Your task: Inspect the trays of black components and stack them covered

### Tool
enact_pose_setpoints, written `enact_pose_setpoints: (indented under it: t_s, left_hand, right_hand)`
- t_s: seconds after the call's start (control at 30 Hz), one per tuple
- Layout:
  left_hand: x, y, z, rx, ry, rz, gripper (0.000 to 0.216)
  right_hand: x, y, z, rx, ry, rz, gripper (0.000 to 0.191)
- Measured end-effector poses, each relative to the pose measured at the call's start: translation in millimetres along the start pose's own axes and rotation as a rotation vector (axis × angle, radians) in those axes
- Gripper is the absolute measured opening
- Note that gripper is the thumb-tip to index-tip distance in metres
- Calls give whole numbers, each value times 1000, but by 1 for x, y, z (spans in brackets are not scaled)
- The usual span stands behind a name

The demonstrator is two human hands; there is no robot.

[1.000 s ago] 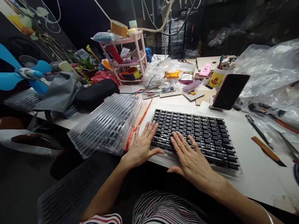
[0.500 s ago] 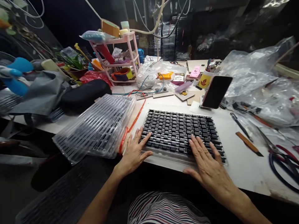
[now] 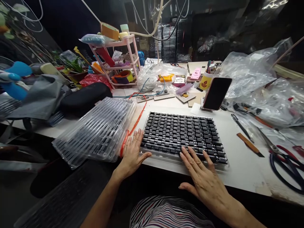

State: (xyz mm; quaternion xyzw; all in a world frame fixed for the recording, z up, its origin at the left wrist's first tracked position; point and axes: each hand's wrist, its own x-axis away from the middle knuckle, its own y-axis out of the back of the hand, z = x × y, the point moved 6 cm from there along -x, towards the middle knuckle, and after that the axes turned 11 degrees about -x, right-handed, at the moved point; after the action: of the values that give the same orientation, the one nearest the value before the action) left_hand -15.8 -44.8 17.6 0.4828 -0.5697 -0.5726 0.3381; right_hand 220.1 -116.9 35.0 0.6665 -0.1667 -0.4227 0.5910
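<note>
A clear plastic tray [image 3: 163,157] lies flat on the white tabletop in front of me. Rows of small black circuit boards with chips [image 3: 178,129] fill it. My left hand [image 3: 131,152] rests at the tray's left edge, fingers stretched out and thumb apart. Along the tray's front rows lie the fingertips of my right hand [image 3: 201,174], spread and flat, with the thumb out over the table edge. Neither hand grips anything. Left of my left hand is a stack of clear ribbed trays [image 3: 99,126], with dark parts showing through.
A red plastic strap [image 3: 137,122] runs between stack and tray. A phone [image 3: 217,94] stands behind the tray. To the right are a brown-handled blade [image 3: 250,145], a black pen-like tool [image 3: 242,127] and large scissors [image 3: 285,161]. A pink rack [image 3: 130,53] and plastic bags [image 3: 251,69] stand farther back.
My right hand has slid left along the tray's front rows. My left fingers have moved off the boards to the tray's left edge. The whole view has shifted slightly.
</note>
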Motion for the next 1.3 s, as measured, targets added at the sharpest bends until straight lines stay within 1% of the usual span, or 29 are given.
enact_pose_setpoints:
  t_s: [0.07, 0.1, 0.17, 0.23, 0.3, 0.33, 0.37, 0.43, 0.5, 0.53, 0.63, 0.7, 0.73, 0.83, 0.93, 1.0, 1.1, 1.2, 1.3]
  left_hand:
    - [-1, 0, -1, -21, -10, -14, 88]
    - [-2, -1, -2, -36, -20, -27, 89]
    - [-4, -1, -5, -66, -45, -59, 90]
    - [-5, -2, -6, -77, -68, -84, 89]
    - [-6, -3, -3, -48, -73, -94, 86]
    - [-6, -3, 0, -20, -67, -91, 84]
    - [-7, -3, 3, 15, -57, -81, 82]
    - [-9, -1, 11, 87, -20, -60, 78]
    - [-14, 1, 18, 150, 18, -45, 75]
    - [-18, 3, 21, 180, 35, -48, 74]
    - [-31, 5, 26, 249, 65, -63, 76]
    - [-41, 3, 28, 279, 86, -54, 79]
    - [-45, 1, 28, 292, 95, -39, 80]
    - [-57, -7, 26, 334, 105, 14, 84]
    - [-64, -11, 21, 363, 98, 32, 85]
    - [-67, -11, 20, 379, 101, 34, 85]
    - [-69, -9, 23, 401, 110, 46, 85]
    - [-72, -9, 28, 424, 117, 58, 87]
    - [-76, -9, 28, 432, 100, 63, 87]
  right_hand:
    - [-2, 7, -10, -18, -18, -19, 84]
    - [-3, 11, -22, -26, -53, -36, 84]
    - [-5, 17, -59, -45, -170, -60, 80]
    - [-5, 18, -107, -78, -313, -43, 71]
    - [-5, 14, -153, -119, -447, 14, 67]
    - [-5, 10, -171, -136, -495, 53, 67]
    - [-5, 6, -185, -152, -526, 96, 67]
    - [-7, -2, -200, -177, -531, 178, 68]
    - [-8, -6, -202, -190, -499, 213, 66]
    - [-8, -6, -200, -193, -486, 203, 66]
    - [-2, 6, -187, -203, -487, 80, 65]
    - [4, 14, -172, -228, -482, 10, 70]
    - [6, 15, -163, -245, -468, -5, 74]
    - [9, 12, -137, -258, -411, -3, 88]
    - [8, 6, -127, -219, -415, -8, 94]
    - [6, 3, -130, -246, -438, 3, 91]
    - [9, 6, -143, -386, -474, -4, 78]
    - [18, 10, -164, -505, -594, -92, 68]
    - [25, 8, -179, -584, -718, -170, 70]
